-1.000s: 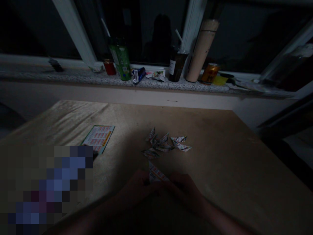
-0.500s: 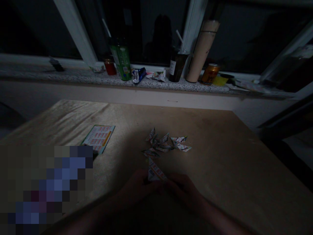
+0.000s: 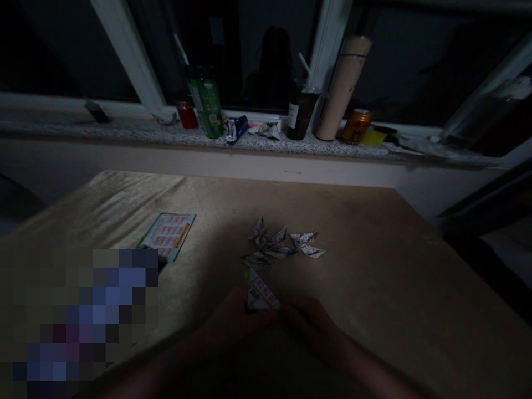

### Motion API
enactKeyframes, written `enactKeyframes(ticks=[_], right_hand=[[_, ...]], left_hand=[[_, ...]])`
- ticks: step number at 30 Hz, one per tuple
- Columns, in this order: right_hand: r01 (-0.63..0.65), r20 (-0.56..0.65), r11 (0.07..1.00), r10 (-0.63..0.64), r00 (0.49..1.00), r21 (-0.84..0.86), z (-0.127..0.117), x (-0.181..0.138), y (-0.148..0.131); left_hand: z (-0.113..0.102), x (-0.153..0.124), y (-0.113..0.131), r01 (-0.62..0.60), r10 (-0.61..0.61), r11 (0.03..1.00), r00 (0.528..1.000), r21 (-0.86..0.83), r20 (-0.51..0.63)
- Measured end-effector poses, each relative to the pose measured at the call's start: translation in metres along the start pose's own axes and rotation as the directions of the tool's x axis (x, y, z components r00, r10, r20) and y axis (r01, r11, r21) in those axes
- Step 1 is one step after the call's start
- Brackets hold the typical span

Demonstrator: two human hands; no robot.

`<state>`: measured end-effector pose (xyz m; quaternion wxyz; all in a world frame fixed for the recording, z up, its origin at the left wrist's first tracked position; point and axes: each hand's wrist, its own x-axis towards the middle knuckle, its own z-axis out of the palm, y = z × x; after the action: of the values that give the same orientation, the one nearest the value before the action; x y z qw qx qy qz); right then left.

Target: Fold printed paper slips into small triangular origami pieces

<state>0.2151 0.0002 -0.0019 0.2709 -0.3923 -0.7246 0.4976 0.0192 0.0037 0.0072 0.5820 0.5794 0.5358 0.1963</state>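
Note:
In the dim light, my left hand (image 3: 235,318) pinches a folded paper triangle (image 3: 261,293) printed with rows of red boxes, its thumb along the lower edge. The triangle's point leans up and to the left. At its right corner are the closed fingers of my right hand (image 3: 305,318), their tips partly lost in shadow. Just beyond the hands lies a loose group of small folded paper pieces (image 3: 279,251) with pointed ends, made of similar printed paper. Another pair of folded points (image 3: 307,244) forms the right side of that group.
A printed sheet pad (image 3: 168,235) lies on the left of the table (image 3: 374,249), near a blurred-out patch. Along the stone windowsill (image 3: 253,145) stand a green container (image 3: 211,108), a red jar (image 3: 187,115), a dark cup (image 3: 300,116), a tall flask (image 3: 343,88) and an orange can (image 3: 356,127).
The paper triangle has shifted slightly left and turned a little in my fingers. My hands stay nearly in place, and the folded pieces on the table have not moved.

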Motion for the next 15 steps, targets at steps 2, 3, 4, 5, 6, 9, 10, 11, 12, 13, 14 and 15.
enactKeyframes(ticks=[2,3,4,5,6,9,10,11,12,13,14,15], right_hand=[[0.014,-0.016,1.000,-0.014,1.000,-0.018,0.0000,-0.0002,0.0011],[0.016,-0.030,1.000,-0.017,0.999,-0.026,0.0003,-0.0002,0.0022],[0.010,-0.046,1.000,-0.012,0.999,-0.030,0.0007,-0.0003,0.0035],[0.002,-0.057,1.000,-0.004,0.998,-0.029,0.0013,-0.0004,0.0046],[-0.006,-0.064,1.000,0.004,0.998,-0.025,0.0019,-0.0004,0.0055],[-0.025,-0.054,1.000,0.025,0.998,-0.009,0.0026,-0.0002,0.0059],[-0.023,-0.051,1.000,0.023,0.998,-0.013,0.0025,-0.0001,0.0056],[-0.021,-0.046,1.000,0.020,0.999,-0.021,0.0023,0.0000,0.0054],[-0.021,-0.044,0.999,0.020,0.999,-0.028,0.0020,0.0001,0.0053],[-0.019,-0.040,0.999,0.017,0.999,-0.032,0.0017,0.0001,0.0054],[-0.014,-0.034,0.999,0.013,0.999,-0.029,0.0014,0.0000,0.0055],[-0.010,-0.023,1.000,0.010,1.000,-0.021,0.0012,-0.0001,0.0057]], left_hand=[[-0.0016,0.0003,-0.0016,-0.007,0.007,1.000,1.000,-0.005,0.007],[-0.0022,0.0004,-0.0022,-0.009,0.009,1.000,1.000,-0.006,0.013],[-0.0027,0.0005,-0.0027,-0.012,0.012,1.000,1.000,-0.009,0.019],[-0.0029,0.0004,-0.0030,-0.015,0.015,1.000,1.000,-0.014,0.023],[-0.0028,0.0003,-0.0032,-0.015,0.016,1.000,1.000,-0.020,0.022],[-0.0010,-0.0005,-0.0027,0.008,-0.008,1.000,1.000,-0.003,-0.003],[-0.0003,-0.0009,-0.0022,0.015,-0.015,1.000,1.000,0.006,-0.010],[0.0004,-0.0012,-0.0015,0.018,-0.018,1.000,1.000,0.011,-0.015],[0.0008,-0.0015,-0.0009,0.016,-0.016,1.000,1.000,0.011,-0.018],[0.0011,-0.0016,-0.0003,0.016,-0.016,1.000,1.000,0.009,-0.018],[0.0011,-0.0016,0.0000,0.017,-0.017,1.000,1.000,0.007,-0.017],[0.0009,-0.0014,0.0000,0.018,-0.018,1.000,1.000,0.010,-0.020]])
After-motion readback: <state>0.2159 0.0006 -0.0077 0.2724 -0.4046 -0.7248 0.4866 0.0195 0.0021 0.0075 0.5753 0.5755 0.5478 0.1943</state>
